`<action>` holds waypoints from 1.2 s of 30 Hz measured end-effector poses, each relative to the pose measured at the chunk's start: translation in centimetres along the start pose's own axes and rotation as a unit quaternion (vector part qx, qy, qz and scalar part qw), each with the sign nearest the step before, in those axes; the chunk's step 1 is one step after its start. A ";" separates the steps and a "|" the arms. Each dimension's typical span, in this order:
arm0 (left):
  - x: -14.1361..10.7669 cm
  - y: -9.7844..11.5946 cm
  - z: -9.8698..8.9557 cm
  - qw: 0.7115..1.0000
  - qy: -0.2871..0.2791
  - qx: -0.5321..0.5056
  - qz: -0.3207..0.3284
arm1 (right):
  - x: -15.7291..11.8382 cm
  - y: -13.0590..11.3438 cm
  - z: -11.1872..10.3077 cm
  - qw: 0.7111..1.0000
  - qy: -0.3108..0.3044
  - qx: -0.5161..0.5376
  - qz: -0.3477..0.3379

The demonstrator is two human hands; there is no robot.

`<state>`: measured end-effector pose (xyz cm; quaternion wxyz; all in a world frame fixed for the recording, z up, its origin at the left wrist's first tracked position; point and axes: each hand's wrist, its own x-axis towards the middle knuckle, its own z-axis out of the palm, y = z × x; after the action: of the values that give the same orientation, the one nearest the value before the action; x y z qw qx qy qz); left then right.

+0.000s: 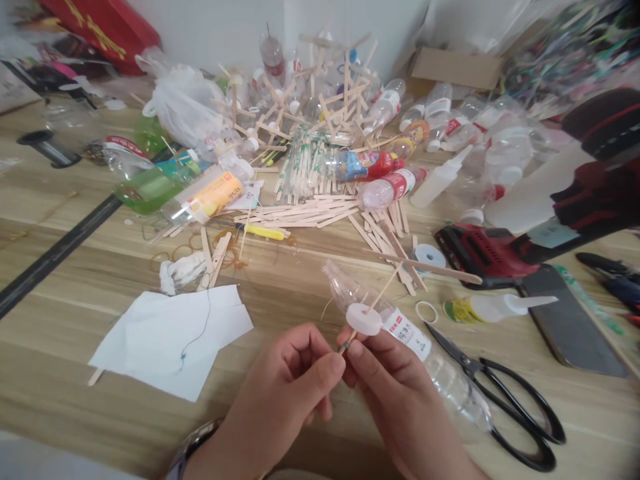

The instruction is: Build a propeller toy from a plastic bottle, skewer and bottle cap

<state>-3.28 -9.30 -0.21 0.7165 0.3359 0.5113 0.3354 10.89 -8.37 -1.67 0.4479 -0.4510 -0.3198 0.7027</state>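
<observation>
My left hand [305,373] and my right hand [385,373] meet over the front of the table. Both are closed, pinching the lower end of a thin wooden stick [384,290]. A white bottle cap [363,319] is threaded on the stick just above my right fingertips. Something dark, like thread, shows around the stick between my fingers. Behind my right hand lies a clear plastic bottle [407,333] with a white label. Black-handled scissors [470,367] lie to its right, beside a small white ring [427,312].
White paper [175,340] with a dark thread lies at left. Popsicle sticks [305,213], plastic bottles [395,188] and a yellow-handled tool [263,231] crowd the middle. A glue bottle [470,309], phone [570,320] and red power tool [500,250] are at right.
</observation>
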 end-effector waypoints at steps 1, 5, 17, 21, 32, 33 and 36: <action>0.0 0.0 0.0 1.000 -0.002 -0.002 0.003 | 0.0 0.0 0.0 1.000 -0.005 0.001 -0.001; 0.0 0.1 -0.1 1.000 -0.009 -0.007 0.015 | -0.1 0.2 -0.2 1.000 -0.010 -0.003 -0.009; 0.2 0.2 0.0 1.000 0.004 0.008 0.013 | -0.2 0.5 -0.1 1.000 -0.001 -0.021 -0.013; 0.2 -0.1 0.0 1.000 -0.009 0.014 -0.009 | -0.4 0.4 0.0 1.000 -0.012 -0.007 -0.010; 0.1 0.4 0.3 0.999 -0.012 0.033 -0.016 | -0.1 0.2 0.4 1.000 -0.001 0.023 0.006; 0.1 0.4 0.3 0.999 -0.012 0.031 -0.015 | -0.1 0.2 0.3 1.000 0.003 0.024 0.010; 0.1 0.3 0.3 1.000 -0.015 0.023 -0.012 | -0.1 0.3 0.2 0.999 0.008 0.026 0.019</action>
<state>-3.03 -9.09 0.01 0.7200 0.3512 0.5119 0.3103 10.63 -8.59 -1.81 0.4489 -0.4510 -0.2888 0.7153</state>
